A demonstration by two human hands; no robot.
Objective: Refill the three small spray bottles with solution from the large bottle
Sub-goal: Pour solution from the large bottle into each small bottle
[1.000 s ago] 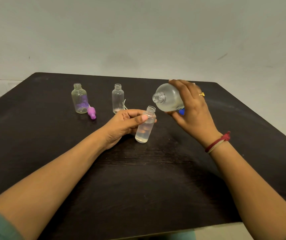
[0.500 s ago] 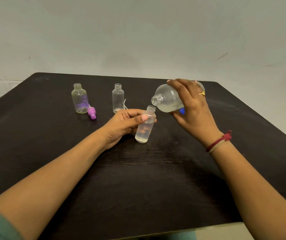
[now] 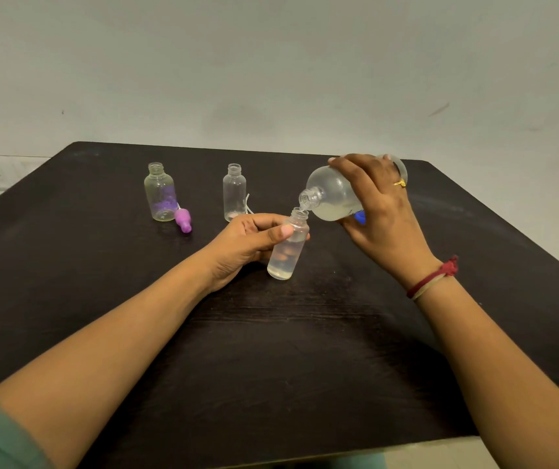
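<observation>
Fingers of the right hand (image 3: 378,211) wrapped around the tilted large bottle (image 3: 334,198), its mouth just above the small bottle (image 3: 286,248) pinched by the left hand (image 3: 246,243); any wobble risks spilling solution onto the table (image 3: 271,350).

Counts, head view:
- Small bottles: 3, all uncapped. One upper left (image 3: 159,192) with purple tint inside, one upper centre (image 3: 234,192), one at centre (image 3: 286,248) part-filled with clear liquid.
- Large bottle (image 3: 334,198): 1, right of centre, tilted, open neck just above the centre bottle's mouth.
- Purple spray cap (image 3: 183,220): 1, lying just beside the upper-left bottle.
- Blue piece (image 3: 360,217): 1, mostly hidden under the large bottle; can't tell what it is.
- White tube (image 3: 247,204): 1, thin, behind the upper-centre bottle.
- Hands: 2, left (image 3: 247,242), right (image 3: 378,211).
- Ring (image 3: 400,183): 1.
- Wrist threads (image 3: 432,279): 2, red and pale.
- Table (image 3: 271,350): 1.
</observation>
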